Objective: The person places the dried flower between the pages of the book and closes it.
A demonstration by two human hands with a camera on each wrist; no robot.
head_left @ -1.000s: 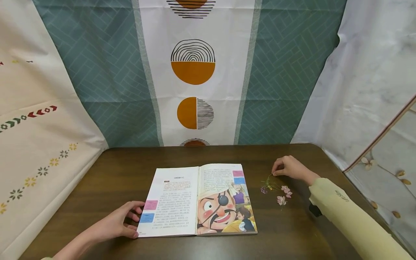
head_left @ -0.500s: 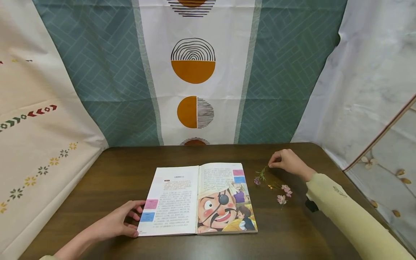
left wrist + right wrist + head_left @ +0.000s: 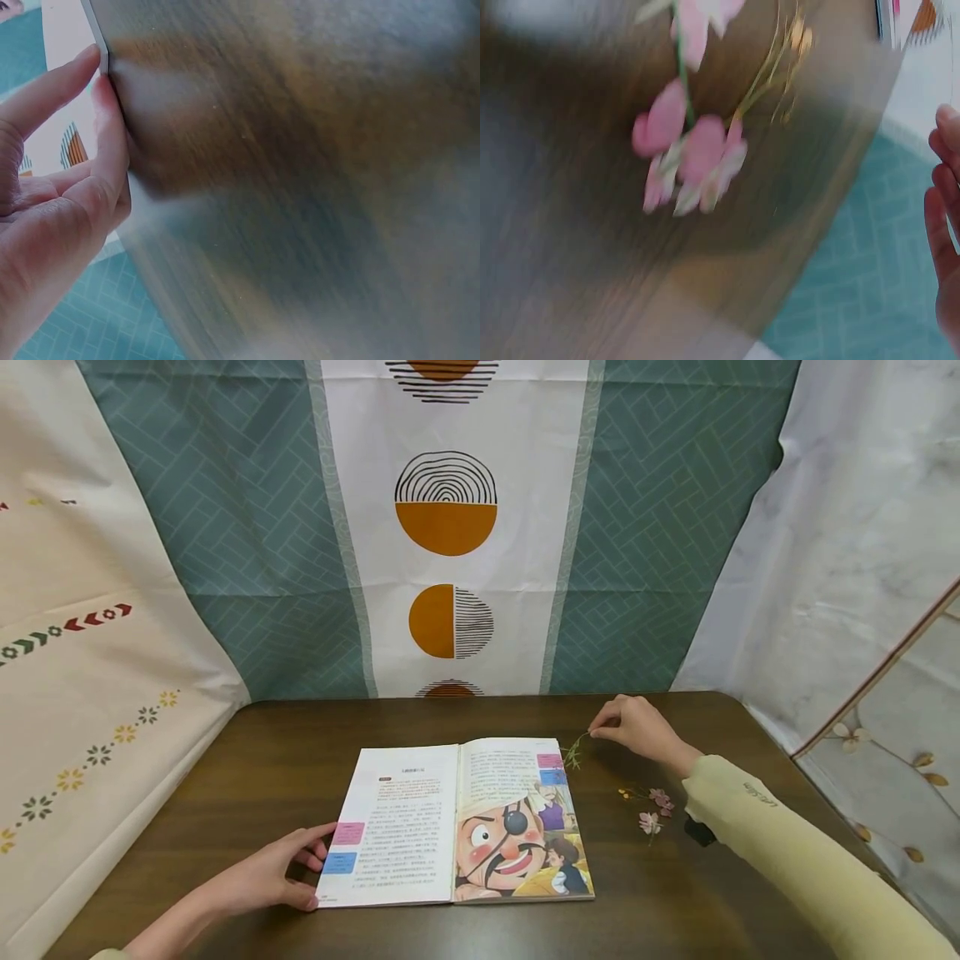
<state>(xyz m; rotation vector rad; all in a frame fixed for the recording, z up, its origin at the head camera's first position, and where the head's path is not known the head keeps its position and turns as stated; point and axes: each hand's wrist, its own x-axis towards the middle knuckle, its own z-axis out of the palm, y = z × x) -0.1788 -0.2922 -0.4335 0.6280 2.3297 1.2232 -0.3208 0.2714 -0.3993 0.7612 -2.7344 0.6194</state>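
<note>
Our left grip, fingers loosely bent, touches the left edge of an open book. At its upper right hangs 1 green sprig, pinched in our right grip; we judge this a carrying step, next wanting gentle lowering. Nearby, 2 pink flowers lie on the table.

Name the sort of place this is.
Likely a makeshift indoor set for tabletop work: a dark brown table, a patterned green and white cloth hanging behind it, and a cream printed cloth on the left.
</note>
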